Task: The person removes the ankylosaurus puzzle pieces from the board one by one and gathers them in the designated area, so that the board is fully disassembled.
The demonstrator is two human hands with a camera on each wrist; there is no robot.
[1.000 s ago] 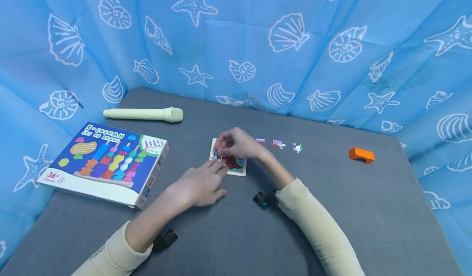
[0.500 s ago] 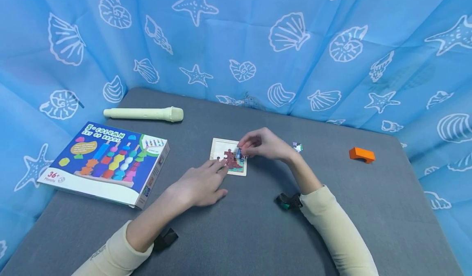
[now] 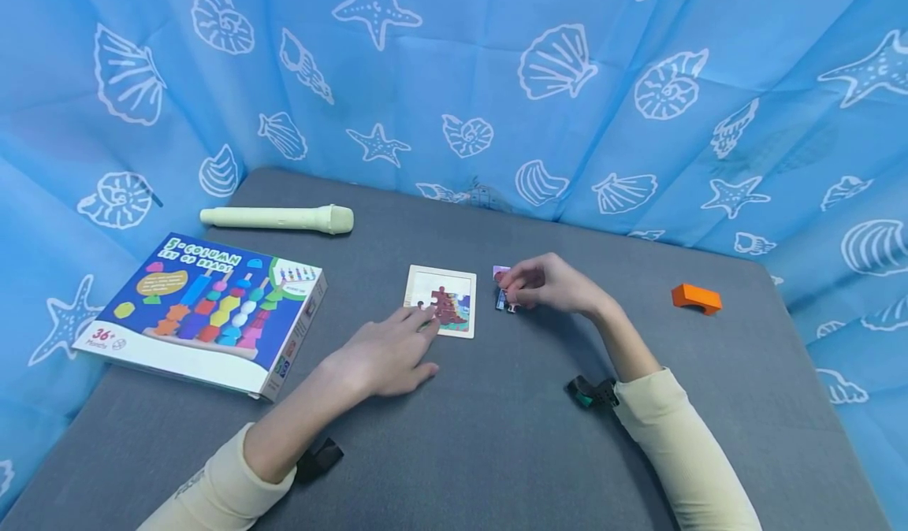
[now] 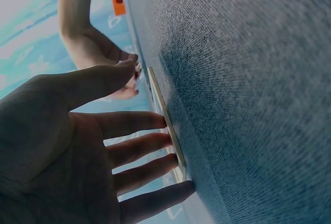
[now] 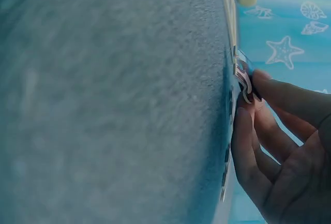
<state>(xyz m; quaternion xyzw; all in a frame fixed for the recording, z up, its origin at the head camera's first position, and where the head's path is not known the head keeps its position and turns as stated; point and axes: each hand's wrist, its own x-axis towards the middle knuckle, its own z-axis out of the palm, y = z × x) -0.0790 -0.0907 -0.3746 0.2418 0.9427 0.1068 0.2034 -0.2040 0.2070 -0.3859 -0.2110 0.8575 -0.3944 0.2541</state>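
Observation:
A small square jigsaw board (image 3: pixel 443 269) lies on the grey table, with joined pieces (image 3: pixel 448 309) showing a dark red figure in its lower right part. My left hand (image 3: pixel 383 355) rests its fingertips on the board's lower left corner, fingers nearly straight; in the left wrist view they touch the board's edge (image 4: pixel 166 115). To the right of the board, my right hand (image 3: pixel 556 283) pinches a jigsaw piece (image 5: pixel 245 83) between thumb and fingers, tilted and low over the table. Beside it lies a purplish piece (image 3: pixel 500 271). The hand hides whatever lies behind it.
A bead set box (image 3: pixel 202 310) lies at the left, with a pale green toy microphone (image 3: pixel 277 219) behind it. An orange arch block (image 3: pixel 696 298) stands at the right. A blue shell-printed curtain (image 3: pixel 454 82) hangs along the table's back edge.
My right hand has moved right, from over the board to the loose pieces, carrying the pinched piece. More of the board shows now. My left hand has stayed in place.

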